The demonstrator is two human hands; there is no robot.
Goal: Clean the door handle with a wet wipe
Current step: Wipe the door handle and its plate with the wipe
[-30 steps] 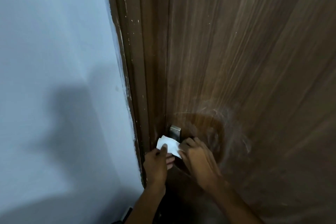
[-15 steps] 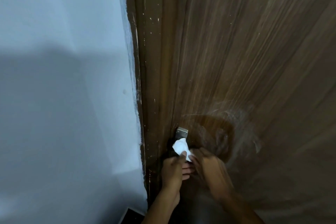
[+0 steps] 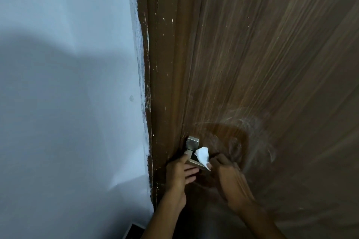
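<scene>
A metal door handle (image 3: 192,143) with a square base sits low on the brown wooden door (image 3: 272,64), its lever running toward me. My left hand (image 3: 179,175) rests on the lever's near side, thumb on top and fingers under it. My right hand (image 3: 231,178) pinches a crumpled white wet wipe (image 3: 203,156) against the right side of the lever. Both hands hide most of the lever.
The brown door frame (image 3: 161,83) with chipped paint runs down just left of the handle. A pale wall (image 3: 68,83) fills the left side. A dark object (image 3: 134,232) shows at the bottom edge by the wall.
The wipe has passed from over the handle's left side to its right side, now pinched by my right hand. My left hand has closed onto the lever. The view shifted left.
</scene>
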